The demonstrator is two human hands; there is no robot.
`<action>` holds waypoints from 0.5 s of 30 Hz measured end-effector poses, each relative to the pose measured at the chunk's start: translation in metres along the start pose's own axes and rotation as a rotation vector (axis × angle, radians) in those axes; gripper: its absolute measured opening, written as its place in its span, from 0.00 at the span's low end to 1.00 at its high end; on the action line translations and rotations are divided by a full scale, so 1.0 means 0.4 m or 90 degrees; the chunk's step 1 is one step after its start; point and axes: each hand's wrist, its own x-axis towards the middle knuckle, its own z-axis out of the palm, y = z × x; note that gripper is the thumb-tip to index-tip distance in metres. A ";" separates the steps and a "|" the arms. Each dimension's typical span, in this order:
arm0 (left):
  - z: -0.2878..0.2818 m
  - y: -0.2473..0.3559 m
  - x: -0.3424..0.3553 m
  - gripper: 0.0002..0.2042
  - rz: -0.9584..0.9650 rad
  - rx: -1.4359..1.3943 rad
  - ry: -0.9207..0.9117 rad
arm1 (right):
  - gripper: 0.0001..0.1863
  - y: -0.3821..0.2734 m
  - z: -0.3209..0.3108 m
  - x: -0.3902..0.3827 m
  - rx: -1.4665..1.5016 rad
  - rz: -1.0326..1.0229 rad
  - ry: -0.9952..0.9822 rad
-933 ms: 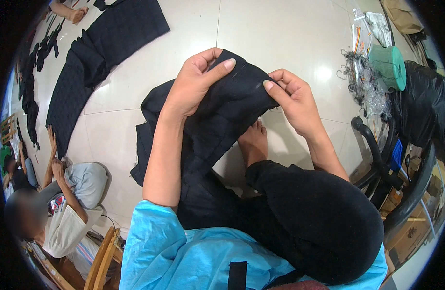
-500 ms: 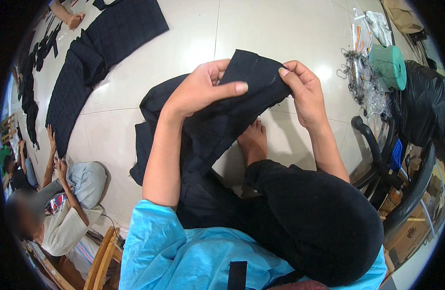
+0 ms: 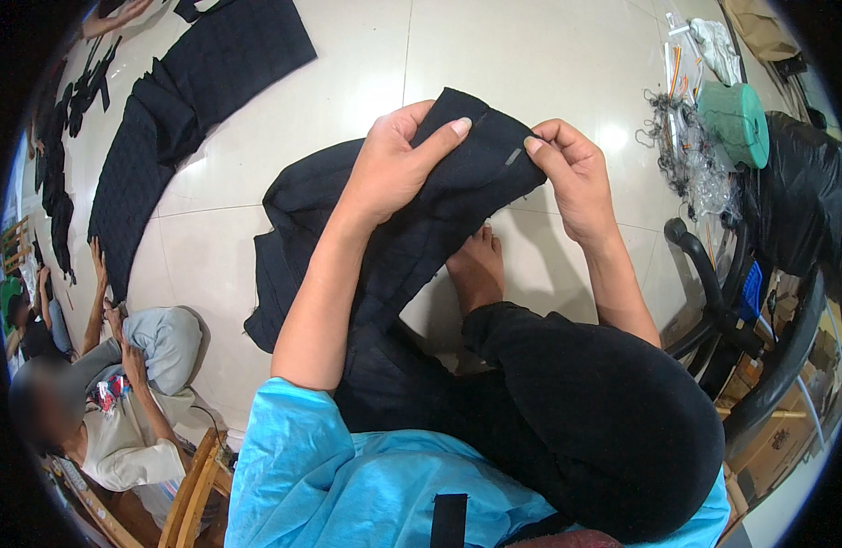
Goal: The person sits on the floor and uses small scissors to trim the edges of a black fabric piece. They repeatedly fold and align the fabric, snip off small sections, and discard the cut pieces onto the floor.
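At the far left, long pieces of dark quilted cloth [image 3: 165,119] lie flat on the shiny white tile floor [image 3: 348,82]. Near the left edge, another person in a pale shirt [image 3: 119,429] sits low beside a wooden chair [image 3: 194,498].

In the middle, a big piece of black quilted cloth [image 3: 348,210] hangs from both hands and drops down to the floor and over the person's lap. The left hand [image 3: 389,169] grips its top edge, with the thumb lying across the top and the other fingers tucked behind the cloth. The right hand [image 3: 576,178] is just beside it, with thumb and first finger pinching the same edge close to a small grey tag [image 3: 514,156]. A bare foot [image 3: 476,269] rests on the floor below the cloth, next to a knee in black trousers [image 3: 603,402].

At the far right lie a green cone of thread [image 3: 736,123], a tangle of dark threads [image 3: 681,151] and a black office chair [image 3: 759,301].
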 end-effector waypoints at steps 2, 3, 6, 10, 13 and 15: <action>0.002 -0.004 0.001 0.16 0.007 0.001 -0.014 | 0.05 0.005 -0.003 0.003 0.026 0.010 0.010; 0.000 -0.004 0.000 0.16 -0.002 -0.004 -0.039 | 0.05 0.006 -0.006 0.005 0.040 0.015 0.014; -0.037 -0.003 -0.002 0.18 -0.040 0.175 -0.222 | 0.05 0.006 -0.033 0.016 0.124 0.040 0.034; -0.060 -0.050 0.008 0.27 0.189 0.334 -0.169 | 0.05 0.003 -0.060 0.037 0.145 0.032 0.054; -0.059 -0.024 0.006 0.22 0.124 0.145 -0.153 | 0.07 0.051 -0.089 0.062 0.078 -0.003 0.106; -0.058 -0.014 0.007 0.20 0.055 0.123 -0.126 | 0.10 0.105 -0.122 0.070 -0.061 -0.014 0.172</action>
